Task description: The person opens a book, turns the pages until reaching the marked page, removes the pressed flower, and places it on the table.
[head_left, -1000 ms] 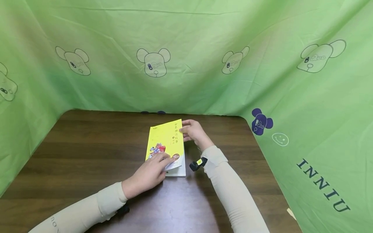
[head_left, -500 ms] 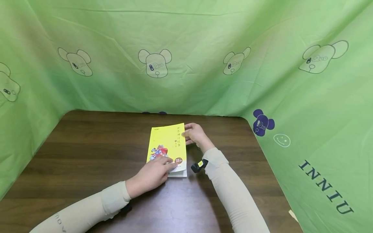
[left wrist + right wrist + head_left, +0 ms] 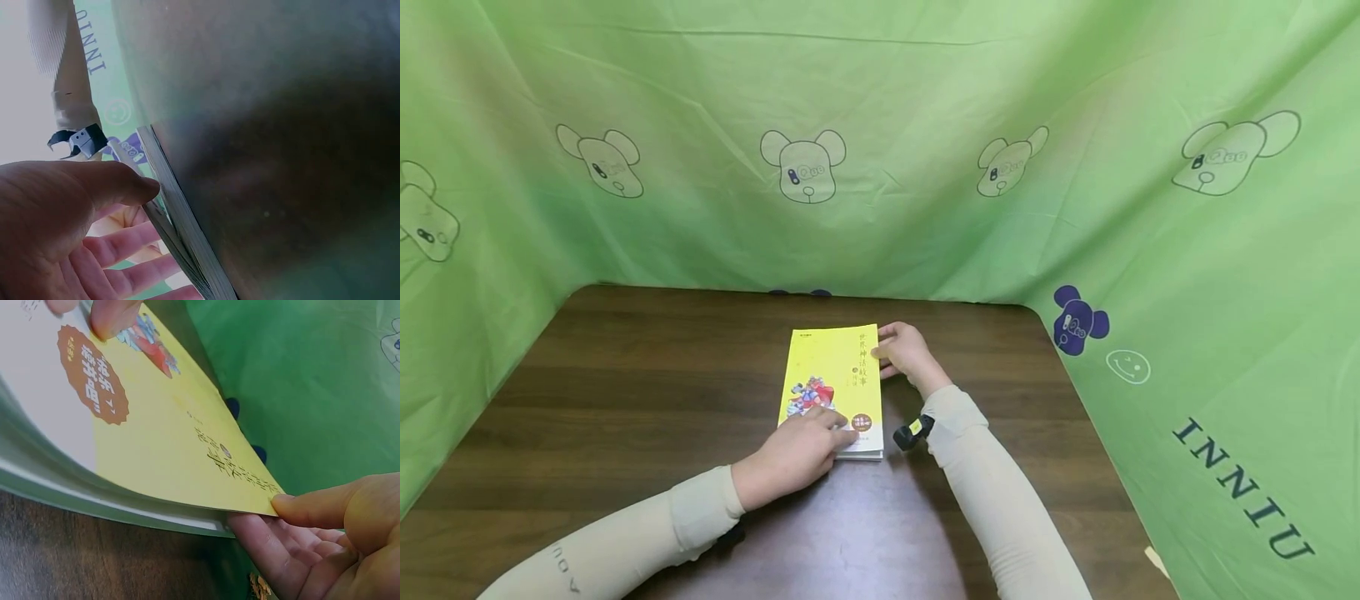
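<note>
A yellow paperback book [image 3: 838, 375] with a picture and Chinese characters on its front lies on the table. My left hand [image 3: 796, 452] rests its fingers on the lower part of the cover. In the left wrist view, the left thumb [image 3: 134, 184] is at the book's edge, by a narrow gap between cover and pages. My right hand [image 3: 908, 354] holds the upper right side. The right wrist view shows its thumb [image 3: 312, 507] on the cover and its other fingers beneath the cover's edge, partly hidden.
The brown wooden table [image 3: 647, 400] surrounds the book. A green curtain [image 3: 910, 242] with bear-head prints hangs behind and at both sides. A dark camera [image 3: 913, 432] sits on the right wrist. Something small and pale [image 3: 1156, 560] lies at the table's right edge.
The front cover, raised at its lower end a second ago, has come down almost flat onto the pages. Both hands have moved slightly down and right in the view with it.
</note>
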Demonstrator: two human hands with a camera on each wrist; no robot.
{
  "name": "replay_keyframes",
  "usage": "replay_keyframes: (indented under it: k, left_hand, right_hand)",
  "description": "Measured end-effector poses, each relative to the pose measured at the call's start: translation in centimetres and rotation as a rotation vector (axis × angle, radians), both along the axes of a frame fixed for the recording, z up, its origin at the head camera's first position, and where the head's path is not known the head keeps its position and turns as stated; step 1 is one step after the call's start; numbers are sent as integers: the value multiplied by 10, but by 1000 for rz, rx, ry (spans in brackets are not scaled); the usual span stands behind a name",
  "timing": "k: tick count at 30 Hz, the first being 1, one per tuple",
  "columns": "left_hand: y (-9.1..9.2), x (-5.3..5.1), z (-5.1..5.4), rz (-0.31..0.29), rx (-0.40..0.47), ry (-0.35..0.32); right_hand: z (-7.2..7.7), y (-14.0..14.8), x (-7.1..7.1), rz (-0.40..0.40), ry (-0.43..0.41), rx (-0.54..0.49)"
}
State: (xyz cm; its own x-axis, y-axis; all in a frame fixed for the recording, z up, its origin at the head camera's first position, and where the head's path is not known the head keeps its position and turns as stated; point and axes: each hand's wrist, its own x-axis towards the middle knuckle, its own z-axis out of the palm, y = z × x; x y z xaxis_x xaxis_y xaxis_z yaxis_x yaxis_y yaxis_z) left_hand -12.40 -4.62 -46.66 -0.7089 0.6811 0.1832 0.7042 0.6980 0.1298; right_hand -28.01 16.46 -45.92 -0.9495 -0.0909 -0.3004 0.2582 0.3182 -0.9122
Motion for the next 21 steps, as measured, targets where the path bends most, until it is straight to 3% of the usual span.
replay_keyframes:
  k: [8,21]
  left_hand:
    - [2,0,0,-5,-28,15]
    - [2,0,-3,-2,-38,20]
  right_hand:
    - [-1,-1,2,2,56,66]
    - [1,-7,8,24,180,359]
